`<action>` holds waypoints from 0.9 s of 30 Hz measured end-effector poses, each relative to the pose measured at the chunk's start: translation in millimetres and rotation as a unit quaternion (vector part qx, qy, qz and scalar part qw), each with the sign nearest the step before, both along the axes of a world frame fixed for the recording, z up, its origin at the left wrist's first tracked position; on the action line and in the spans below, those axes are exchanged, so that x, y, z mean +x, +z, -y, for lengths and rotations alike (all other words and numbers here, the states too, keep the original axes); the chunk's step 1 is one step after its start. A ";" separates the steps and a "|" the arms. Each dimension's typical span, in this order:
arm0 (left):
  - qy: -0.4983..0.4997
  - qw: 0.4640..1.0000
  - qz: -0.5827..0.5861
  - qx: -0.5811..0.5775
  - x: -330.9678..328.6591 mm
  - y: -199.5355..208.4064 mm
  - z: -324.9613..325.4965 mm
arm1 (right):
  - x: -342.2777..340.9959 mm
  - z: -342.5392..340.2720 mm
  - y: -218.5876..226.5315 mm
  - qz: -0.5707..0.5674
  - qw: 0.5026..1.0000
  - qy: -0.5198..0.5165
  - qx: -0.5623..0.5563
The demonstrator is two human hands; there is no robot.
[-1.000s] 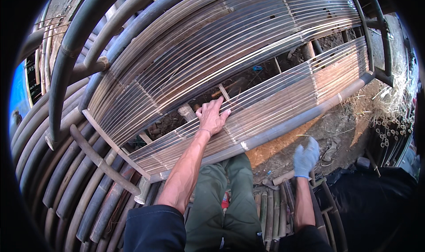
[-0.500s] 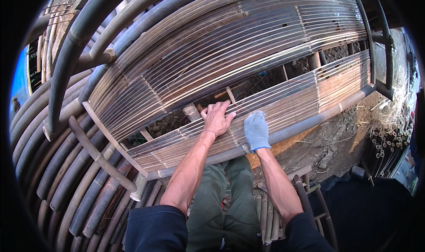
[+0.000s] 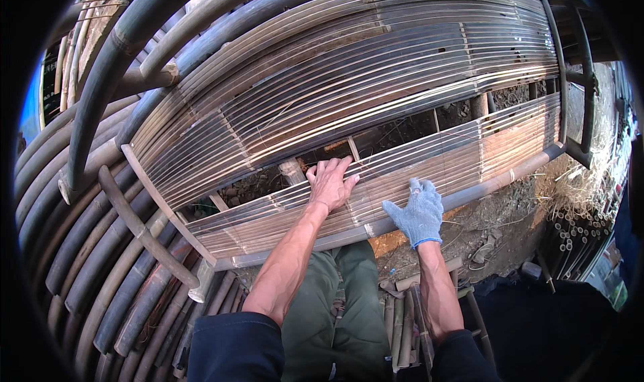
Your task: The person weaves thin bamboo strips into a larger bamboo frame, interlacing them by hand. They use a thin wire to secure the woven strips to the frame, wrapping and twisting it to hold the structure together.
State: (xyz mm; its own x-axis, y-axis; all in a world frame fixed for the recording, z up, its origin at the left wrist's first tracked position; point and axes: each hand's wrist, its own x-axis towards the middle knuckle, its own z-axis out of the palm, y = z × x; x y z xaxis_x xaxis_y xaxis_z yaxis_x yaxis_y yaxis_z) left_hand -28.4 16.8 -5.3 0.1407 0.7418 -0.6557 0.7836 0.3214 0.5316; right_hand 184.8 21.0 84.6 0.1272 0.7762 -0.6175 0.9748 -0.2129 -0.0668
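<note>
A long frame of split bamboo slats lies across the view, with a dark gap between its wide far section [image 3: 342,80] and the narrow near slat strip [image 3: 396,171]. My bare left hand [image 3: 329,184] rests on the near strip, its fingers bent over the strip's far edge beside the gap; the fingertips are partly hidden. A blue-grey knit glove covers my right hand [image 3: 419,214]. Its fingers are spread and it holds nothing, lying over the round bamboo front rail [image 3: 483,182] and the slats just behind it.
Thick curved bamboo poles [image 3: 111,248] are stacked at the left, and a dark bent pole [image 3: 107,80] rises at the far left. At the right lie a bundle of thin bamboo tubes [image 3: 578,233] and dry straw [image 3: 583,181]. A black sheet [image 3: 543,328] covers the lower right.
My right hand has moved right along the front rail, and its fingers have gone from bunched to spread. My left hand keeps its place on the near strip.
</note>
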 end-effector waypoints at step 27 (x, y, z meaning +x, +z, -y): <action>-0.003 1.000 -0.004 0.014 -0.5 2.9 2.8 | 33.8 -55.6 74.4 -0.426 0.896 -0.022 0.121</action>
